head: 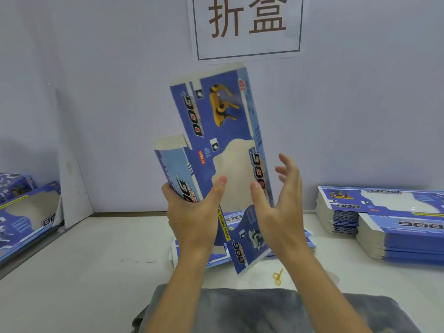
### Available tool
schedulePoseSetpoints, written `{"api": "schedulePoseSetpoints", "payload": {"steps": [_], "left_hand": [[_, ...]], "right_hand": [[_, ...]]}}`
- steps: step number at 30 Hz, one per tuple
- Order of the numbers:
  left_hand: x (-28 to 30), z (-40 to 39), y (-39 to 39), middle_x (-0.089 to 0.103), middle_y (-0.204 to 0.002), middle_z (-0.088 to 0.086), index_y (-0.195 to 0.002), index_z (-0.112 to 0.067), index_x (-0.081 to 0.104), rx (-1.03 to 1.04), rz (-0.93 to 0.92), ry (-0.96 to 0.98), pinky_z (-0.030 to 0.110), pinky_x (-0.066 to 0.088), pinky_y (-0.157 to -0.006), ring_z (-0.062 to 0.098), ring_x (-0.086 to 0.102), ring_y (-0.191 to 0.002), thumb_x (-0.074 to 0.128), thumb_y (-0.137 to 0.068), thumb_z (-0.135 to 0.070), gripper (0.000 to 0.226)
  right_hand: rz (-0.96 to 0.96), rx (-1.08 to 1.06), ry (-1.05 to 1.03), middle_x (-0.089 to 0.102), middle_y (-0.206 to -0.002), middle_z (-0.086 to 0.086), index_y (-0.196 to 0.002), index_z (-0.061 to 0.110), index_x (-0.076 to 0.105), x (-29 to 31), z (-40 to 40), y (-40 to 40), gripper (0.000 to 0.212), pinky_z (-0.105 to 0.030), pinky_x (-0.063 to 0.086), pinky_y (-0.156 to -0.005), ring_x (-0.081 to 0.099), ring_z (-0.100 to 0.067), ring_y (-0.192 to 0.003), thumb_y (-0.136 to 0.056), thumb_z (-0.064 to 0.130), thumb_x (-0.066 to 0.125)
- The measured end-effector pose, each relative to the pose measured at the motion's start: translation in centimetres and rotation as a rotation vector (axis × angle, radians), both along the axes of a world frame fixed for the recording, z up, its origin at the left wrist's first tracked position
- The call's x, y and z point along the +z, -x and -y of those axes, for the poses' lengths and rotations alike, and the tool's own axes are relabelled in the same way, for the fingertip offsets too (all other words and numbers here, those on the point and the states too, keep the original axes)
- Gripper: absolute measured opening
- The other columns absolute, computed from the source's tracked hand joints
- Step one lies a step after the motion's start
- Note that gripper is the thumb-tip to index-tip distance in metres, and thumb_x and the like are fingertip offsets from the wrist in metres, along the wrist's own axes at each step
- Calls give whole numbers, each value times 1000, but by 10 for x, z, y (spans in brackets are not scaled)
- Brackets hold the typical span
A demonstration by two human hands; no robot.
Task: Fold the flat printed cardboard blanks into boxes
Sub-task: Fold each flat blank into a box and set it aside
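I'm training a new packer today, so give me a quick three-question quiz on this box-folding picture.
1. True or false: the left hand grips the raised blank.
2. Where is the stack of flat blanks? A: right of the table. B: on the floor.
3. What small yellow thing lies on the table near the right hand?

Key: 1 true. 2 A. 3 a rubber band.

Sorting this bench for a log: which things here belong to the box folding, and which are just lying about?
Job: blank held by left hand; right hand open beside it; stack of blanks; folded boxes.
Lying about: rubber band; wall sign; grey cloth.
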State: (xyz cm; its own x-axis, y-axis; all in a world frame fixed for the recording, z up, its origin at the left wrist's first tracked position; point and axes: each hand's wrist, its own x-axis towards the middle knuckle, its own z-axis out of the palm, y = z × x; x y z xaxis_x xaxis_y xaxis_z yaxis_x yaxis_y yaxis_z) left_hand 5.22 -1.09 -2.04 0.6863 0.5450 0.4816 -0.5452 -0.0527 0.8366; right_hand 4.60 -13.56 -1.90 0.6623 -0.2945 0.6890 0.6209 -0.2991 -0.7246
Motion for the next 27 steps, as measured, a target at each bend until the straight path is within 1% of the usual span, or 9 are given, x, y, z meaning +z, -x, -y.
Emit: {"api": "schedulePoseSetpoints", "payload": {"steps": [4,6,10,13,16,18,20,24,27], "left_hand": [[2,1,3,70,-101,-18,-116,-22,49,169,54,29,14,52,-73,0,69,-89,82,-69,-58,68],[0,1,3,69,-94,-20,-114,-24,51,206,71,-25,7,48,-66,-5,67,-83,81,-73,-53,59],[-4,9,2,67,-98,-16,-117,-33,46,38,23,-175,6,48,-61,-2,66,-85,84,-72,-42,59],[-5,14,4,68,-111,-14,-126,-39,44,-245,81,-338,9,51,-70,1,68,-96,79,-72,-35,65],[-5,23,8,61,-125,-24,-125,-59,41,-476,103,-579,12,51,-86,1,62,-115,78,-81,-12,75],[-6,33,12,53,-131,-36,-127,-67,34,-564,109,-698,12,46,-95,-6,53,-123,74,-85,-10,82],[-6,42,16,47,-134,-40,-131,-69,30,-626,134,-759,8,41,-99,-11,48,-127,71,-87,-11,84],[2,41,22,50,-129,-39,-136,-49,45,-673,169,-767,1,39,-92,-13,49,-121,67,-89,-19,60],[12,28,20,59,-124,-26,-128,-35,61,-536,149,-647,14,49,-89,-5,55,-117,66,-88,-33,40]], "right_hand": [[168,-124,74,48,-128,3,-131,23,48,11,-15,14,46,-46,38,-107,45,-8,-120,-86,30,55],[125,-25,149,49,-131,6,-134,24,50,16,-21,19,47,-45,39,-108,46,-4,-122,-88,34,54],[-68,265,195,30,-150,29,-157,28,22,20,-28,23,87,-10,29,-111,24,20,-135,-82,56,59],[-106,294,42,34,-159,13,-159,23,12,25,-15,16,109,-36,40,-114,35,1,-142,-75,51,75],[-95,262,-146,65,-124,14,-146,18,37,29,9,9,88,-32,59,-89,65,0,-108,-74,24,87],[-69,187,-172,68,-97,23,-130,23,46,26,22,4,74,-14,56,-65,69,2,-84,-70,23,89],[-57,142,-184,65,-83,23,-120,25,49,22,31,0,61,-9,50,-56,68,1,-72,-72,25,87],[-74,253,-265,70,-86,14,-110,20,58,22,52,-3,31,-17,54,-60,71,-6,-74,-84,12,75],[-95,388,-256,73,-104,-6,-107,20,63,22,66,-3,38,-35,59,-76,74,-23,-91,-73,24,80]]}}
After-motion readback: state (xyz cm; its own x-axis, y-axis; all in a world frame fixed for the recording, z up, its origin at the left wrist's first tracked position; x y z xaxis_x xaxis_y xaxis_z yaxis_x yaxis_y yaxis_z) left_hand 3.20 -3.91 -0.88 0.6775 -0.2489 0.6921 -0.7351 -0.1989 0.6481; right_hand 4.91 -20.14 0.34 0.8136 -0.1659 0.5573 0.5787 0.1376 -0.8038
